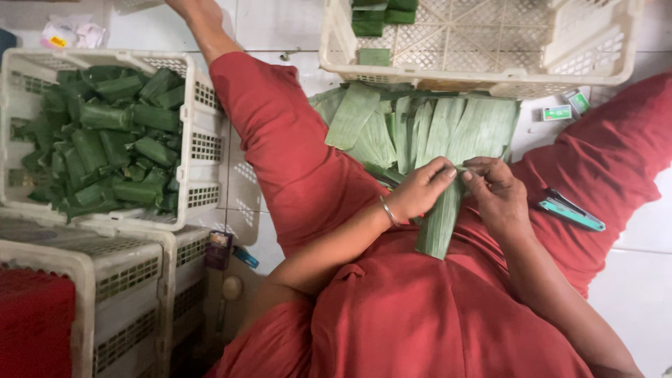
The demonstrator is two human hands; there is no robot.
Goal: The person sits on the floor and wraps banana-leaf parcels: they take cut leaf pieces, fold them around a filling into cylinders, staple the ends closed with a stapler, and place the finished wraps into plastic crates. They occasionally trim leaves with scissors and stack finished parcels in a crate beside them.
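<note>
My left hand (422, 189) and my right hand (498, 192) both pinch one long green leaf strip (439, 227) at its upper part, over my lap in red cloth. The strip hangs down towards me. A pile of flat green leaf strips (420, 126) lies just beyond my hands, between my legs. A silver bangle sits on my left wrist.
A white basket (199, 105) at the left holds several green leaf-wrapped parcels. Another white basket (490, 42) stands beyond the leaf pile, a few parcels in its corner. A teal stapler (570, 212) rests on my right thigh. Two small staple boxes (567, 107) lie on the white tiles. More white crates (126, 273) stand lower left.
</note>
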